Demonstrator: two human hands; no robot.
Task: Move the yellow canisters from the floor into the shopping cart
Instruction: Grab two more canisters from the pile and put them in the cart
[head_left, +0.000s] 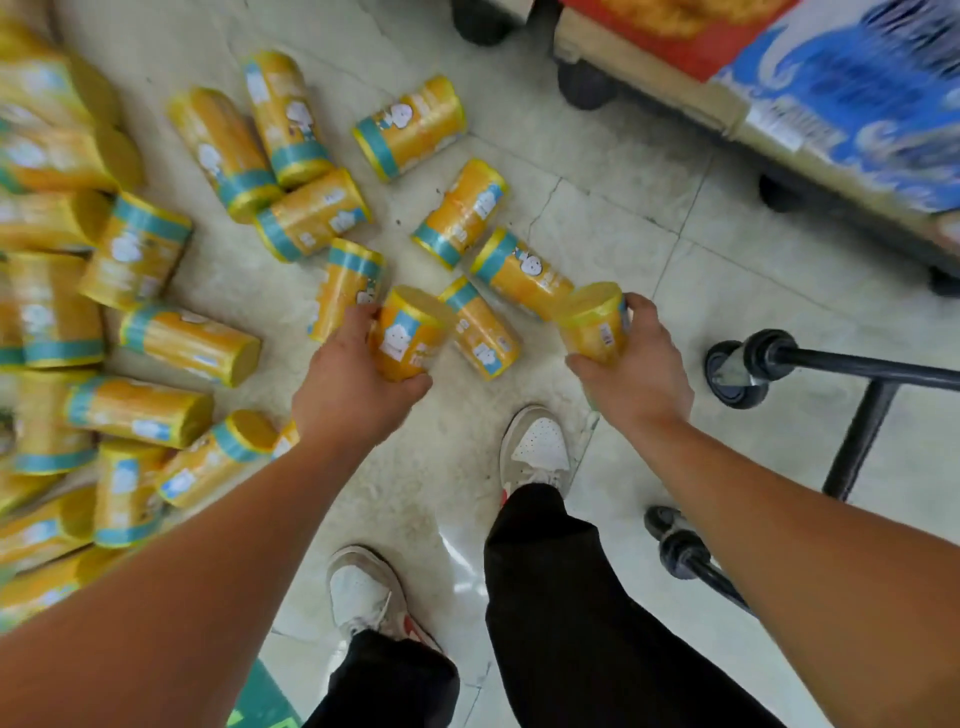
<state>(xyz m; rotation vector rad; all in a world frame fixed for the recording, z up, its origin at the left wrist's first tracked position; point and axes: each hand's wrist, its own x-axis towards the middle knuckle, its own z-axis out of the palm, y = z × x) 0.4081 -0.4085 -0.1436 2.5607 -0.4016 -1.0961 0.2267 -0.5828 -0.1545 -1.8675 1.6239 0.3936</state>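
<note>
Head view. Our left hand (353, 387) curls round one yellow canister (410, 332); our right hand (641, 369) grips a second canister (592, 322). Other canisters (311, 218) lie scattered on the tiled floor (597, 171), with the cart frame (857, 366) to our right.

The pale glossy tiled floor (597, 218) carries yellow cylindrical canisters with teal bands (192, 343) on their sides: heaped left of the left hand (353, 384), scattered just beyond the right hand (639, 374).
</note>
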